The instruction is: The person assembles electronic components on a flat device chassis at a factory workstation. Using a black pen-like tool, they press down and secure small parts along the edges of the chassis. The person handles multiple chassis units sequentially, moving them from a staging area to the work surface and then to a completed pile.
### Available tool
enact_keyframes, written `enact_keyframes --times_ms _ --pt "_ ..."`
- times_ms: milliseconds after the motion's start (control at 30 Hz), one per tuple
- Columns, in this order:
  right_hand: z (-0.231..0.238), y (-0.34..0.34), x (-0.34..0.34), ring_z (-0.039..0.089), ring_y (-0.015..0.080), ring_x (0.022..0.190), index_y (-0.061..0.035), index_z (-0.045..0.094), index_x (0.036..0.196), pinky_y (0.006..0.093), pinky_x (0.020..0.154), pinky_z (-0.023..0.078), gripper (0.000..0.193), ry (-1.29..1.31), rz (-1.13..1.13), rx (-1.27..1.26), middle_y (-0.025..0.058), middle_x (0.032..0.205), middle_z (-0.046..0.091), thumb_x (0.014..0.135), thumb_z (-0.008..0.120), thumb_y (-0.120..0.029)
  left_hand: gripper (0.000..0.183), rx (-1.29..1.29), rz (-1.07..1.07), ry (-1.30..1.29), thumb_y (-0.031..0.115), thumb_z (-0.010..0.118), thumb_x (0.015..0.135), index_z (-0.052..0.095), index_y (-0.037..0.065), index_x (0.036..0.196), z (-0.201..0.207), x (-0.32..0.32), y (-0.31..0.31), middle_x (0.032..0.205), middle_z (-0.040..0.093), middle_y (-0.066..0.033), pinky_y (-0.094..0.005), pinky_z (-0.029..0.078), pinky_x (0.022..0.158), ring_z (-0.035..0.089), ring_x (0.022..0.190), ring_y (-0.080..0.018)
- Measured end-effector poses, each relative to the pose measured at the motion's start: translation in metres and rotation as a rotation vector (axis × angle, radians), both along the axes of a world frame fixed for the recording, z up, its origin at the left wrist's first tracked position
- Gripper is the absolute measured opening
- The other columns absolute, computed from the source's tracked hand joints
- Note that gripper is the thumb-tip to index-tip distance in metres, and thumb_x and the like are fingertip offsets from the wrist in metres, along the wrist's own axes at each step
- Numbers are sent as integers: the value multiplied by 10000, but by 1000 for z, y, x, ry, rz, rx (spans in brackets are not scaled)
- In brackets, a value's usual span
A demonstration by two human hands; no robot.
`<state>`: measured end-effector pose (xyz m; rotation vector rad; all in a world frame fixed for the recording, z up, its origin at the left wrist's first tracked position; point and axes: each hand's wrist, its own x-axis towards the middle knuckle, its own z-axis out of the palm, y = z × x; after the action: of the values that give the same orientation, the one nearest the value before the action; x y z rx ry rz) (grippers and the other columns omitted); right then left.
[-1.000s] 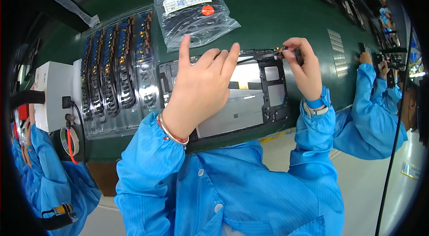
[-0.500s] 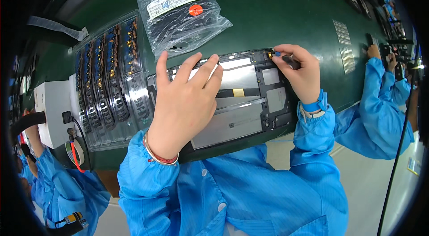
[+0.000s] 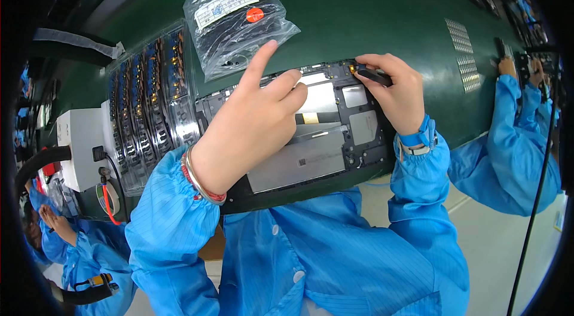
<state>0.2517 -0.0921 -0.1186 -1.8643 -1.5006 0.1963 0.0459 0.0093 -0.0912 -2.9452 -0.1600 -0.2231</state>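
Observation:
An opened flat electronic device (image 3: 323,136), dark frame with silver metal plates inside, lies on the green bench right in front of me. My left hand (image 3: 251,124) rests flat on its left half, index finger raised and pointing away. My right hand (image 3: 397,92) is at the device's far right corner and pinches a small black stick-like tool (image 3: 373,75), its tip touching a small part on the frame edge. Both forearms wear blue smock sleeves; a bracelet sits on the left wrist, a blue strap on the right.
A clear plastic bag (image 3: 236,20) of dark parts lies beyond the device. A transparent tray (image 3: 149,101) with rows of small components sits to the left, beside a white box (image 3: 81,145) with cables. A co-worker's blue sleeve (image 3: 514,136) reaches in at right; another person is at lower left.
The view has shifted, so the device sits slightly lower and further right. My left hand slid down over the device with the index finger lifted; my right hand stays at the far corner with the tool.

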Motion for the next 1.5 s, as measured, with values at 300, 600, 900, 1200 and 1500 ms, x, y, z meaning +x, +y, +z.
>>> enact_keyframes --times_ms 300,600,900,1200,1500 --pt "3 6 8 599 189 730 -54 625 965 268 626 470 274 13 7 172 73 859 619 696 679 -51 151 128 -126 116 100 574 654 699 72 734 9 25 -6 1065 594 -26 -476 241 1055 503 1076 -171" --pt "43 17 -9 550 182 697 -35 610 988 266 627 443 350 99 253 61 91 868 599 661 540 68 262 -176 196 -103 104 554 722 649 125 965 36 -46 -44 1097 585 -21 -465 296 1004 513 1086 -165" --pt "12 49 -41 617 245 793 -100 635 997 336 675 495 389 -212 459 -176 35 1013 606 631 552 5 287 -966 -82 -224 115 593 712 605 143 997 -15 -111 -99 1102 570 23 -373 364 916 517 1023 -140" --pt "16 37 -72 557 164 615 -47 614 1016 278 595 404 430 -885 417 -112 36 985 585 587 608 -27 304 -1134 -137 -215 107 599 697 593 123 1001 -38 -110 -106 1103 563 12 -351 365 912 514 1032 -155" --pt "17 37 -56 597 196 682 -107 596 1085 297 660 471 507 -537 404 -152 45 1070 575 593 583 13 381 -1108 -162 -224 99 609 686 577 145 1063 -42 -106 -109 1145 551 12 -356 362 908 511 1044 -154"
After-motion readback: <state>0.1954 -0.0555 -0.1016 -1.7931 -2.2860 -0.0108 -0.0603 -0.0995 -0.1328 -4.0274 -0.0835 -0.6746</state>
